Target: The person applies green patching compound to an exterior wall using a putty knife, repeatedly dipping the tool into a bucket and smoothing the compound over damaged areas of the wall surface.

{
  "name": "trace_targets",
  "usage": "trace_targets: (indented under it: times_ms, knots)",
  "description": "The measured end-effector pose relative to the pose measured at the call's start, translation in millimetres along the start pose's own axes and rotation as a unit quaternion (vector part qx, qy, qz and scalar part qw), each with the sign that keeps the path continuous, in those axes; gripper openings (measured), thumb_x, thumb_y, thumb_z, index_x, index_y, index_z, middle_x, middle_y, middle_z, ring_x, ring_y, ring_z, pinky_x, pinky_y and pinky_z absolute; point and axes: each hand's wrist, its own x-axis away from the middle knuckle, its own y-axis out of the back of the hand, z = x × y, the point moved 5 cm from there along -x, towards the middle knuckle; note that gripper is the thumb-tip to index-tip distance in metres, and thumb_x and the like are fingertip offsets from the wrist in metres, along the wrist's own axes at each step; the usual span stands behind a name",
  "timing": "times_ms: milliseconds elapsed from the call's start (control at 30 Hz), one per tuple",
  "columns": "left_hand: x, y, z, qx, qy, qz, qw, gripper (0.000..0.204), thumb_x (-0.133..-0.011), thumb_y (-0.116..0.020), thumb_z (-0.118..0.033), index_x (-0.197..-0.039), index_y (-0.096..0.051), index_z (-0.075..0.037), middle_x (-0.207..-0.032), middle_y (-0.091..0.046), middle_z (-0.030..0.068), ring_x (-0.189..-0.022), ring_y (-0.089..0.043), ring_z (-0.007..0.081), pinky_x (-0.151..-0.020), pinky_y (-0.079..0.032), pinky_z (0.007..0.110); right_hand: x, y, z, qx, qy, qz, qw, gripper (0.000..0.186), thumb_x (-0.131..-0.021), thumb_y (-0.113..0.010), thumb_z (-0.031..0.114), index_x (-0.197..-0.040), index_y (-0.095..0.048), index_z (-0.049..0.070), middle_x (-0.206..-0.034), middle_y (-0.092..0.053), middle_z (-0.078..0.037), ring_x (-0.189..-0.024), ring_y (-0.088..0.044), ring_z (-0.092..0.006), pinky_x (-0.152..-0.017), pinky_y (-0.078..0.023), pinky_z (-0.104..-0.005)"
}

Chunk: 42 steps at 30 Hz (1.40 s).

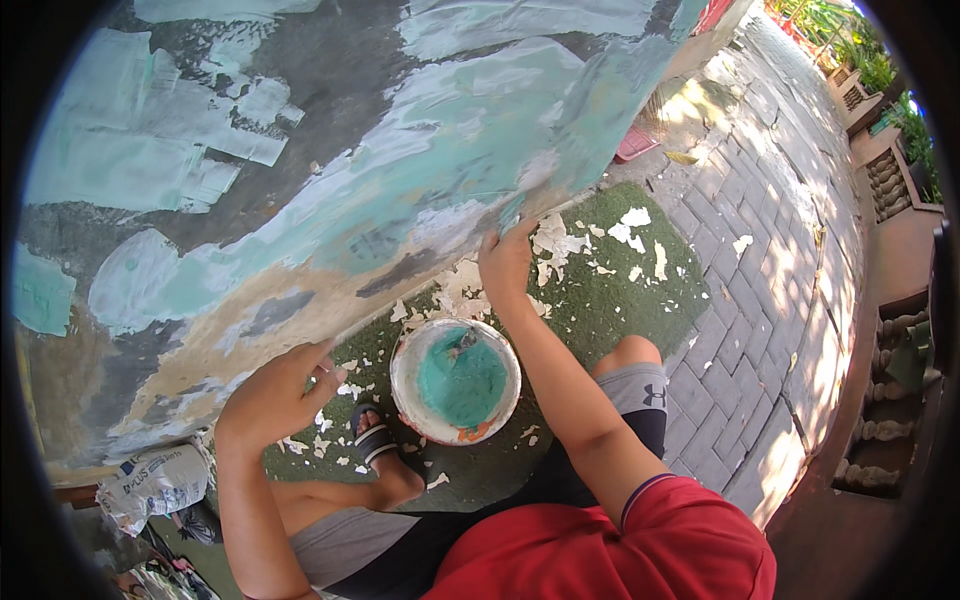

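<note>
My right hand [506, 268] is closed at the lower edge of a wall [380, 190], at its right part. What looks like a small flat blade [513, 211], smeared teal, shows past its fingers, pressed against the wall. My left hand [280, 392] hangs near the wall's foot at left, its fingers loosely bent and apart, holding nothing. Between my hands stands a round white bucket [405, 395] with teal paste [463, 385] inside and orange stains on its rim. A small grey tool [464, 343], partly coated, rests in the paste. Pale teal patches cover much of the grey and tan wall.
White paint flakes [628, 225] lie scattered over a green mat [660, 285] under the bucket. My sandalled foot [378, 440] is just left of it. A white sack [160, 485] and footwear lie at lower left. Grey paving [740, 330] and a balustrade [885, 385] run along the right.
</note>
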Motion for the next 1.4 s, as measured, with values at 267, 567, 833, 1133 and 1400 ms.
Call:
trace_targets:
  times_ms: [267, 567, 833, 1133, 1400]
  knots:
    - [2, -7, 1, -0.009, 0.022, 0.02, 1.0, 0.051, -0.099, -0.059, -0.034, -0.136, -0.054, 0.001, -0.112, -0.068, 0.0165, -0.102, -0.065, 0.0296, -0.09, -0.05, 0.038, 12, -39, 55, -0.099, 0.02, 0.055, 0.993, 0.045, -0.094, -0.054, 0.011, -0.125, -0.028, -0.007, -0.091, -0.062, -0.033, -0.082, -0.063, -0.0505, -0.075, -0.05, -0.0532]
    - [6, -4, -1, -0.003, 0.026, 0.011, 1.0, 0.053, -0.098, -0.059, -0.034, -0.137, -0.053, 0.001, -0.111, -0.067, 0.0174, -0.1, -0.066, 0.0304, -0.087, -0.05, 0.039, 27, 2, 40, -0.094, -0.019, 0.045, 0.994, 0.05, -0.093, -0.052, 0.01, -0.13, -0.026, -0.011, -0.078, -0.061, -0.032, -0.076, -0.062, -0.051, -0.07, -0.049, -0.0558]
    - [8, -8, -1, -0.012, -0.005, 0.01, 1.0, 0.054, -0.098, -0.058, -0.035, -0.137, -0.053, 0.001, -0.109, -0.067, 0.0174, -0.099, -0.067, 0.0318, -0.086, -0.051, 0.04, -51, -17, -27, 0.009, 0.056, -0.064, 0.996, 0.045, -0.091, -0.053, 0.009, -0.124, -0.03, -0.011, -0.097, -0.06, -0.037, -0.088, -0.061, -0.051, -0.078, -0.049, -0.0551]
    - [6, -5, -4, -0.008, 0.022, 0.014, 1.0, 0.052, -0.099, -0.059, -0.034, -0.137, -0.053, 0.001, -0.111, -0.068, 0.0161, -0.102, -0.065, 0.0312, -0.089, -0.05, 0.038, -8, 24, 33, -0.078, -0.008, -0.01, 0.997, 0.051, -0.094, -0.054, 0.013, -0.131, -0.027, -0.01, -0.096, -0.06, -0.037, -0.091, -0.061, -0.0539, -0.081, -0.049, -0.0549]
    - [-1, -10, -15, -0.022, 0.005, 0.031, 0.999, 0.053, -0.099, -0.059, -0.035, -0.138, -0.053, 0.001, -0.113, -0.067, 0.0165, -0.103, -0.065, 0.0282, -0.088, -0.051, 0.037, -90, 22, -22, 0.024, 0.06, -0.106, 0.992, 0.052, -0.094, -0.056, 0.012, -0.136, -0.037, -0.011, -0.118, -0.056, -0.033, -0.108, -0.057, -0.0489, -0.092, -0.048, -0.051]
